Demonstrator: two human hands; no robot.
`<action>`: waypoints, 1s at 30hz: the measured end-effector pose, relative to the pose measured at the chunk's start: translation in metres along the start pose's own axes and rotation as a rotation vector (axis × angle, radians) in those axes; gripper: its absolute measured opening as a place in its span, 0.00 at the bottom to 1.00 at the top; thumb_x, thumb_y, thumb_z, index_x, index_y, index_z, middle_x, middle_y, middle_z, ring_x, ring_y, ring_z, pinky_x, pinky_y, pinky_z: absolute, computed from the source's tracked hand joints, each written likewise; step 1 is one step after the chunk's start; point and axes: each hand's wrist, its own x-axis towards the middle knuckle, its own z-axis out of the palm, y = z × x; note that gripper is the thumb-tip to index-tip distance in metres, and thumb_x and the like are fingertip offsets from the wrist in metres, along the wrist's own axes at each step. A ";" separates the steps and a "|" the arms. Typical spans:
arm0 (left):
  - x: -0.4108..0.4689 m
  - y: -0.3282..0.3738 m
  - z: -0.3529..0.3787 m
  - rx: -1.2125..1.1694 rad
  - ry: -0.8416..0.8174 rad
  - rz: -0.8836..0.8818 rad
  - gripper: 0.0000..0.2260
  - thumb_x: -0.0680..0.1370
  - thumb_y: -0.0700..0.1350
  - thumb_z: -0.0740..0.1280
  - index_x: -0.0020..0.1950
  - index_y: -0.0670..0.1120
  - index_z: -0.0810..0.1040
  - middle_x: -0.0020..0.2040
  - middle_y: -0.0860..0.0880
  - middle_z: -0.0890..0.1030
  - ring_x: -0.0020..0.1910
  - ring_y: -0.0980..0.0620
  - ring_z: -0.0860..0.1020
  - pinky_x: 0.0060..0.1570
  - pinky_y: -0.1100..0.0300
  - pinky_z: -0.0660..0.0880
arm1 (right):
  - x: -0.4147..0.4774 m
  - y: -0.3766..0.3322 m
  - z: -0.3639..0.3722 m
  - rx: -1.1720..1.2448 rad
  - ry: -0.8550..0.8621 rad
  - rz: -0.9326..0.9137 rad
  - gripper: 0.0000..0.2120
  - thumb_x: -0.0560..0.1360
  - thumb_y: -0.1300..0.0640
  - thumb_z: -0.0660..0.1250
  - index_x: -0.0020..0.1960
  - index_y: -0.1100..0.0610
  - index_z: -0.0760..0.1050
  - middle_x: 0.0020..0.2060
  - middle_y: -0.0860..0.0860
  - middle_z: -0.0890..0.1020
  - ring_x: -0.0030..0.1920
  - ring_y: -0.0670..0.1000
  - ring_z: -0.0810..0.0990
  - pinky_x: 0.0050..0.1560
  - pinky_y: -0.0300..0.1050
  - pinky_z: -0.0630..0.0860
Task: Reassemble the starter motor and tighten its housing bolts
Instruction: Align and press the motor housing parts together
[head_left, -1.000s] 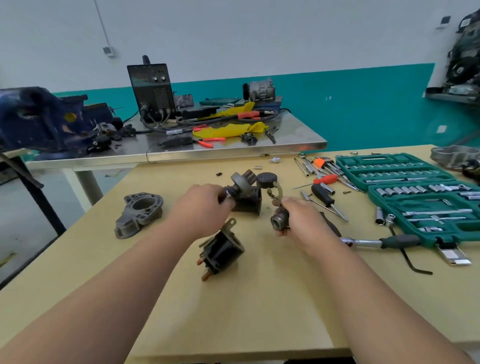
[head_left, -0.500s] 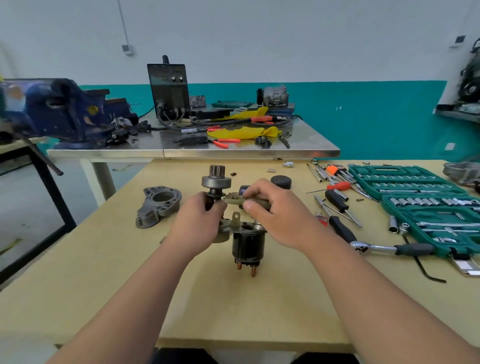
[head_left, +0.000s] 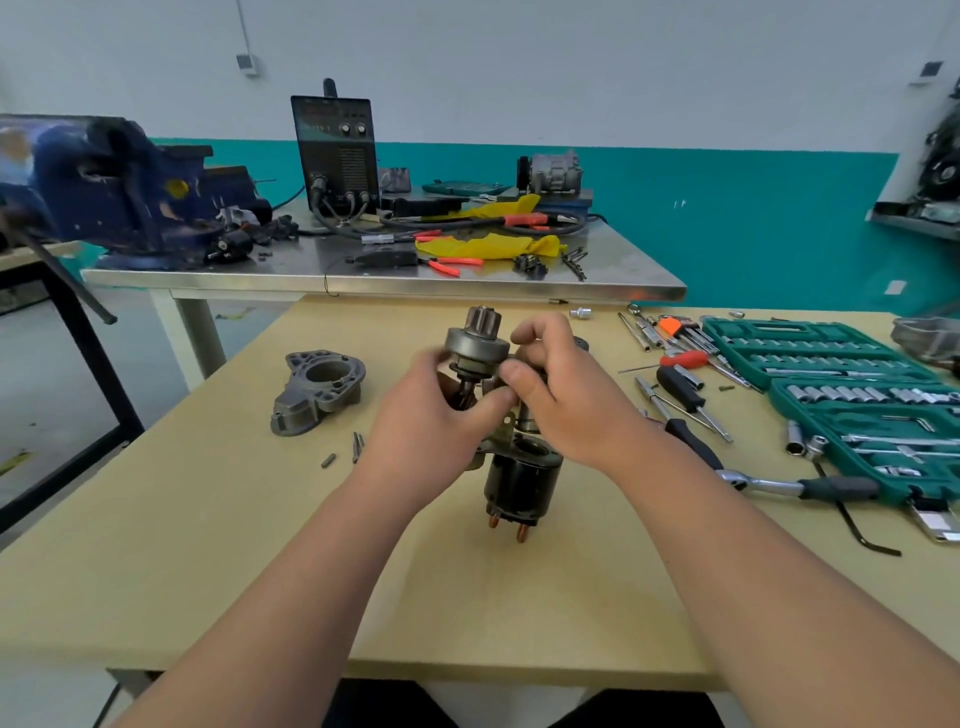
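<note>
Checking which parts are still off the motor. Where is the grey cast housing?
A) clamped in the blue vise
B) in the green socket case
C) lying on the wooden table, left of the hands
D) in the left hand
C: the grey housing lies untouched on the wooden table; left hand and right hand grip the starter motor.

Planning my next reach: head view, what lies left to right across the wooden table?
Grey cast-metal housing → small loose pins → left hand → dark metal starter motor → right hand → black-handled screwdriver → green plastic socket-set case.

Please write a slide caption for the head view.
Left hand and right hand hold the starter assembly, pinion gear up.
</note>
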 end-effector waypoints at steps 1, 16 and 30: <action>-0.001 0.000 -0.001 -0.022 0.008 0.005 0.20 0.71 0.61 0.68 0.57 0.55 0.67 0.40 0.57 0.79 0.36 0.68 0.77 0.26 0.71 0.71 | -0.002 0.000 0.001 -0.014 -0.010 -0.020 0.08 0.81 0.52 0.56 0.58 0.47 0.58 0.42 0.43 0.80 0.44 0.41 0.78 0.43 0.42 0.75; -0.022 -0.004 0.006 -0.199 0.149 0.097 0.18 0.73 0.56 0.69 0.61 0.54 0.73 0.48 0.59 0.80 0.49 0.65 0.77 0.47 0.67 0.75 | -0.048 -0.009 0.003 0.312 0.012 0.173 0.06 0.82 0.52 0.53 0.53 0.40 0.64 0.47 0.45 0.75 0.45 0.43 0.76 0.47 0.45 0.75; -0.026 0.000 -0.003 -0.187 0.015 0.146 0.19 0.71 0.51 0.73 0.59 0.56 0.72 0.49 0.60 0.79 0.47 0.68 0.77 0.35 0.76 0.73 | -0.080 0.002 0.008 -0.175 0.010 -0.011 0.45 0.59 0.31 0.69 0.69 0.39 0.50 0.64 0.35 0.60 0.53 0.39 0.70 0.48 0.30 0.68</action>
